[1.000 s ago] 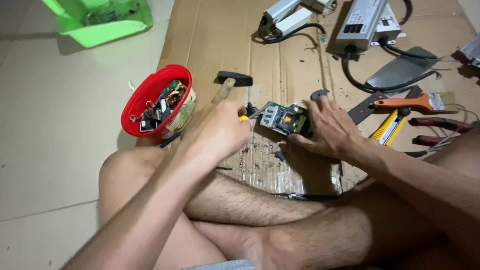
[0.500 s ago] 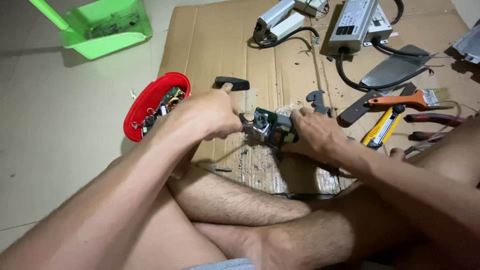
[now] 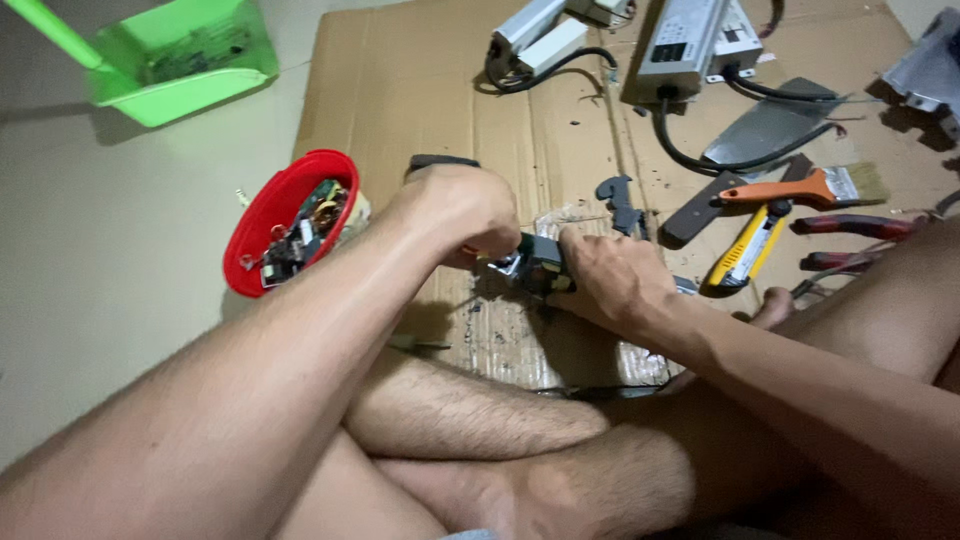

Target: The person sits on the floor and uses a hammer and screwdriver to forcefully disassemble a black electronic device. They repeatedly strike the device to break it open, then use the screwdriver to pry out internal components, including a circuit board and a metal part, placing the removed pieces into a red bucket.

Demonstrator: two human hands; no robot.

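Since 1 s ago both hands slid closer over the cardboard [image 3: 420, 100]. Left hand [image 3: 462, 212] clenched on a tool, prob. a screwdriver; right hand [image 3: 615, 280] grasps small circuit board [image 3: 540, 265] btwn them. Risk: tip slips, jabs the right-hand fingers.

A small green circuit board [image 3: 540, 265] with dark and metallic parts sits low over the cardboard sheet [image 3: 420, 90], between two hands and mostly hidden by them. It looks tilted.
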